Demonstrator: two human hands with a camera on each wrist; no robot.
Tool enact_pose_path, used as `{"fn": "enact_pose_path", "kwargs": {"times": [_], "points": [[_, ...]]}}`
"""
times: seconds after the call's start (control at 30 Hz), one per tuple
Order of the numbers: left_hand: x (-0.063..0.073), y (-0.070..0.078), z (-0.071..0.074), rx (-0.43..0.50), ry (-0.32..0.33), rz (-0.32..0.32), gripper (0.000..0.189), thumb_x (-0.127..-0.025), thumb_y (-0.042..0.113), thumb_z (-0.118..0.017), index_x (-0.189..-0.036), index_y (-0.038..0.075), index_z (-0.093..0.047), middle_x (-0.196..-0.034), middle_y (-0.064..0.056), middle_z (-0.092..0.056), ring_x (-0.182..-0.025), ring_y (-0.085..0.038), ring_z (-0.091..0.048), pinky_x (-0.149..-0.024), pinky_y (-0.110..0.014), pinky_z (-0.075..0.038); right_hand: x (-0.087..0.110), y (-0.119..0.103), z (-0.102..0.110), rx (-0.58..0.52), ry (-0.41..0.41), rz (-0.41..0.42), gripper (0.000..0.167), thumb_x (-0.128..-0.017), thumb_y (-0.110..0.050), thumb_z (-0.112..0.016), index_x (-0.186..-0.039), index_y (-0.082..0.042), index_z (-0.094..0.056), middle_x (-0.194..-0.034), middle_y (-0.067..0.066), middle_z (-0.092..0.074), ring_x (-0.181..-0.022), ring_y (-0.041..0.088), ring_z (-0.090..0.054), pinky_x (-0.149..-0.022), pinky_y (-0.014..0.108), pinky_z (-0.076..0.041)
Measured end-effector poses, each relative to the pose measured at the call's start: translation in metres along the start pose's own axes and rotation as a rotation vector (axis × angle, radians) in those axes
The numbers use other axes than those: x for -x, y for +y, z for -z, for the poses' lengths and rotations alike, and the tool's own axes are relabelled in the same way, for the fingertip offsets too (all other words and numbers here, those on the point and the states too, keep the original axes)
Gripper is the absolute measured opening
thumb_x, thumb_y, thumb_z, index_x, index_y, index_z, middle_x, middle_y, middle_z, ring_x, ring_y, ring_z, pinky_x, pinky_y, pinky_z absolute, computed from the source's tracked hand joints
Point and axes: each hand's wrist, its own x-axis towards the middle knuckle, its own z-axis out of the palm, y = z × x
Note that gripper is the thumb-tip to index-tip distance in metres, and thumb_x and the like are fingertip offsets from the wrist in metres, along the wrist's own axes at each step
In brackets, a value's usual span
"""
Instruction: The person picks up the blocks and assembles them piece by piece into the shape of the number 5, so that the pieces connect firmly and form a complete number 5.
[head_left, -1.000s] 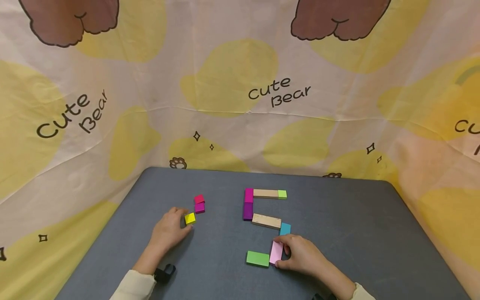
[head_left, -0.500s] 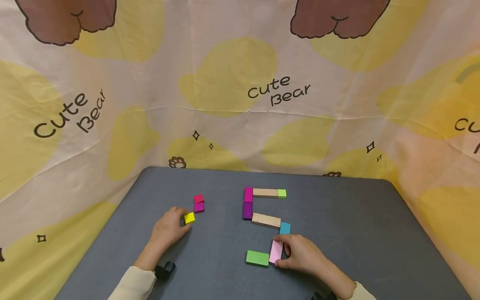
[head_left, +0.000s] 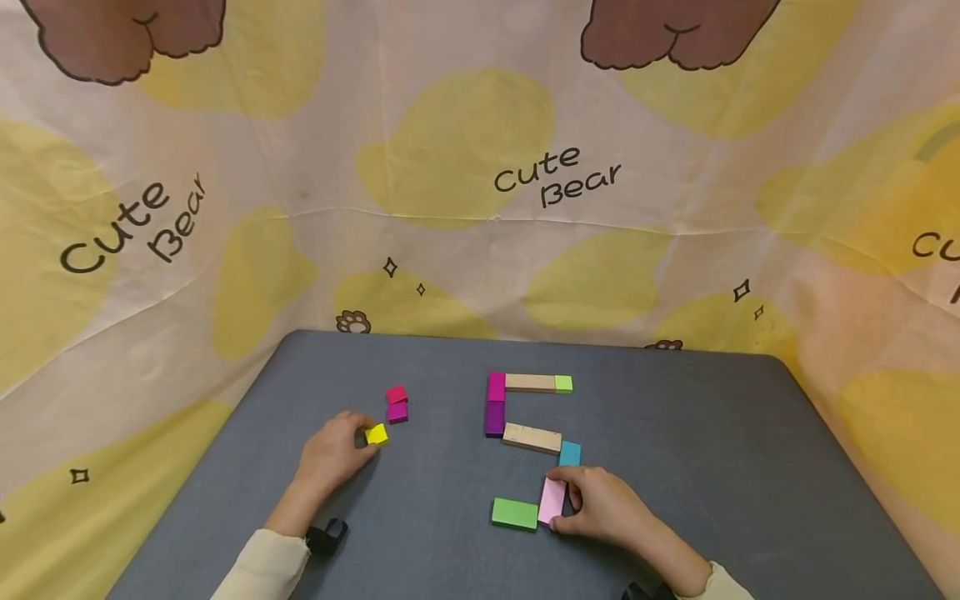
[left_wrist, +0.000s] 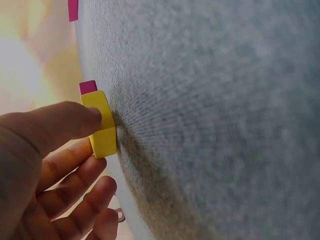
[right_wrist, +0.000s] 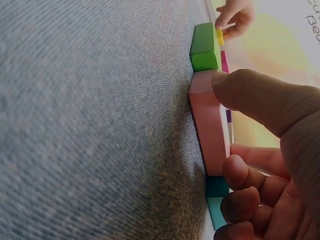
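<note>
My left hand (head_left: 333, 450) pinches a small yellow block (head_left: 377, 434) between thumb and fingers, low over the grey table. Just beyond it lie a red block (head_left: 396, 394) and a magenta block (head_left: 397, 412), end to end. My right hand (head_left: 607, 504) holds a long pink block (head_left: 552, 500) by its two ends, thumb at the near end. A green block (head_left: 514, 513) meets the pink one's near left side, and a blue block (head_left: 570, 453) stands at its far end. In the right wrist view the pink block (right_wrist: 210, 125) sits in line between green and teal blocks.
Farther back, a magenta block (head_left: 497, 386) and a purple block (head_left: 495, 418) form a column. A plain wooden block (head_left: 530, 382) with a lime cube (head_left: 563, 383) runs right from its top, another wooden block (head_left: 532, 437) from its bottom. A printed cloth (head_left: 450, 167) hangs behind the table (head_left: 712, 433).
My left hand, with the yellow block, has shifted very slightly left, apart from the magenta block. The right hand stays on the pink block. The whole head view drifts a little upward.
</note>
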Motion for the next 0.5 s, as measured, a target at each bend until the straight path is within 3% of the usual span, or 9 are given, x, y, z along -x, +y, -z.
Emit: {"fn": "enact_pose_path", "kwargs": {"times": [0.23,0.5], "points": [[0.011,0.003,0.004,0.012,0.012,0.001,0.034,-0.076,0.023,-0.076,-0.105,0.006,-0.071,-0.1,-0.008,-0.066,-0.088,-0.023,-0.063,-0.074,-0.045,-0.052,0.0,-0.001,-0.001,0.0,0.012,-0.004,0.052,-0.066,-0.032,-0.084,-0.112,-0.012,-0.068,-0.066,-0.01,-0.049,-0.056,0.0,-0.04,-0.05,0.02,-0.032],[0.025,0.021,0.005,0.021,0.022,-0.028,0.032,-0.074,0.024,-0.077,-0.103,0.01,-0.071,-0.098,-0.003,-0.066,-0.085,-0.018,-0.063,-0.069,-0.04,-0.052,0.0,-0.001,-0.001,0.013,0.026,0.004,0.053,-0.065,-0.031,-0.085,-0.111,-0.01,-0.069,-0.071,-0.011,-0.051,-0.062,-0.001,-0.042,-0.054,0.02,-0.036]]}}
